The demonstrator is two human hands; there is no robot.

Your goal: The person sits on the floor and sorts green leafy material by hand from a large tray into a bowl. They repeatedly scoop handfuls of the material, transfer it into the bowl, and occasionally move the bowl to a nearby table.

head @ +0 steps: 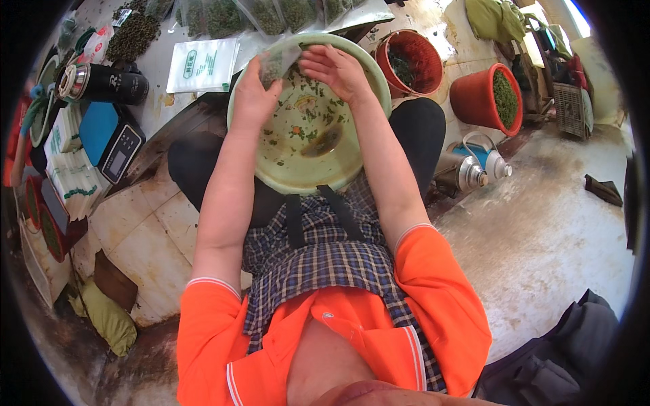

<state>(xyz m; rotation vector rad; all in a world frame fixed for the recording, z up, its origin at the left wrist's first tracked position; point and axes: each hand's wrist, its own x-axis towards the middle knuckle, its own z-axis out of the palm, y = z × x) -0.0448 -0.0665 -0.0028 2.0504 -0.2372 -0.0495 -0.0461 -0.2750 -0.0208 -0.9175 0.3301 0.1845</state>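
Observation:
A pale green plastic basin [304, 175] rests in my lap, between my knees. In its bottom lie scattered green peppercorns [304, 133], with a small brownish puddle towards the lower right. My left hand [256, 96] holds a clear plastic bag [277, 63] by its left side, over the basin's far part. Green peppercorns show through the bag's film. Just right of the bag is my right hand [337, 73], its palm partly turned to view and its fingers stretched towards the bag. I see nothing held in that palm.
Filled bags [266, 15] line the far table, beside printed empty bags [203, 66]. Left are a black vacuum flask [114, 83], a digital scale [109, 137] and bag stacks [73, 177]. Right are a red bucket [431, 56], a peppercorn-filled bucket [472, 96] and flasks [459, 170].

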